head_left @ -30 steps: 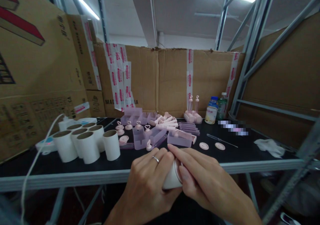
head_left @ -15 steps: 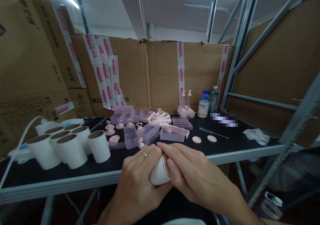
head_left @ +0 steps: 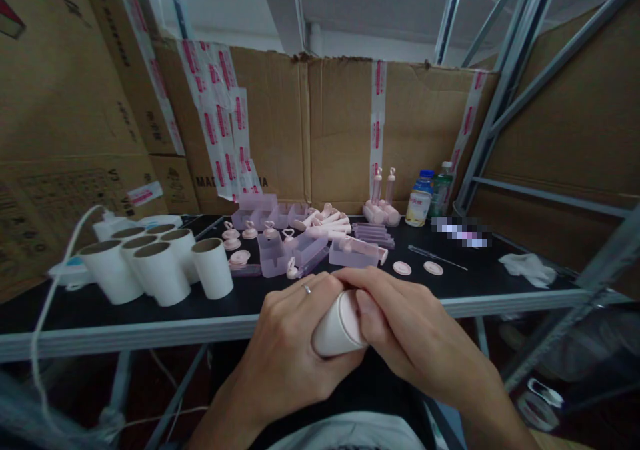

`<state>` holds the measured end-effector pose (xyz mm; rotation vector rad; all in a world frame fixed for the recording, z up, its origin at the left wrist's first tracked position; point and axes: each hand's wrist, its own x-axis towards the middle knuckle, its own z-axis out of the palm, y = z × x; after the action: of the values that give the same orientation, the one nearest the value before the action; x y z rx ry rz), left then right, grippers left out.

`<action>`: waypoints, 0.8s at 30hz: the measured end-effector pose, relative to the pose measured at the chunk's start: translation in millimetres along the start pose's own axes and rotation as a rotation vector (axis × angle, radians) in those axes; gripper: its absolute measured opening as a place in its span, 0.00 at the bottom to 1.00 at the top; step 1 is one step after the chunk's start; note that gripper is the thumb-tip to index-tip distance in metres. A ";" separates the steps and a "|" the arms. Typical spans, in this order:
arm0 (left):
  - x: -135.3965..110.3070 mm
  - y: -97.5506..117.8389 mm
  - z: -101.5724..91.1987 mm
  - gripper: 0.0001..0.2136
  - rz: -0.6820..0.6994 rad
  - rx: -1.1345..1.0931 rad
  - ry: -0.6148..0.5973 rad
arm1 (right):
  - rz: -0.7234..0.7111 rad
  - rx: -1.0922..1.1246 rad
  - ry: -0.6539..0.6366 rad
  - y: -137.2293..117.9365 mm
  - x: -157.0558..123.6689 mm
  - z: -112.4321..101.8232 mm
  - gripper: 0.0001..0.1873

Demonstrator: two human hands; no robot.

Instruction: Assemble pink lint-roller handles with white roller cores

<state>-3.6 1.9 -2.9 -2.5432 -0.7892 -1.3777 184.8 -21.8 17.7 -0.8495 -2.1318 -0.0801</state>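
Note:
A white cardboard tube (head_left: 333,330) with a pale pink disc on its end is between my hands, in front of the shelf edge. My left hand (head_left: 295,337) wraps round the tube's side, a ring on one finger. Over the disc end lies my right hand (head_left: 407,323), its thumb against the disc and its fingers bent together over the rim. Two loose pink discs, a nearer one (head_left: 401,268) and another (head_left: 433,268), rest on the black shelf just beyond my right hand.
Several white tubes (head_left: 213,270) stand upright at left. Mid-shelf are lilac trays (head_left: 273,257), pink handled pieces (head_left: 330,220) and heart-topped lids (head_left: 250,230). Bottles (head_left: 419,203), a screwdriver (head_left: 437,257) and crumpled tissue (head_left: 527,269) lie rightward. A white cable (head_left: 37,343) hangs at left.
The view has tipped down and turned a little left. My right hand has shifted slightly on the tube, and more of the pink disc shows now.

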 end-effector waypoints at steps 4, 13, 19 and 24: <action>1.2 1.3 1.7 0.14 -0.084 -0.128 0.061 | 0.101 0.084 0.134 -2.5 -0.3 8.8 0.10; -3.1 -4.6 14.3 0.13 -0.156 -0.304 0.202 | 0.367 0.106 0.237 9.4 11.8 21.7 0.18; 5.7 -26.9 19.3 0.18 -0.589 -0.819 0.557 | 0.388 -0.022 0.303 42.6 4.3 -6.5 0.20; 11.6 -43.0 17.7 0.21 -0.932 -1.155 0.606 | 0.448 -0.377 0.574 99.8 -3.9 -68.3 0.21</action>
<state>-7.4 49.3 -8.7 -1.9134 -1.3650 -3.4909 292.1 30.4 37.9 -1.3214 -1.3757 -0.4464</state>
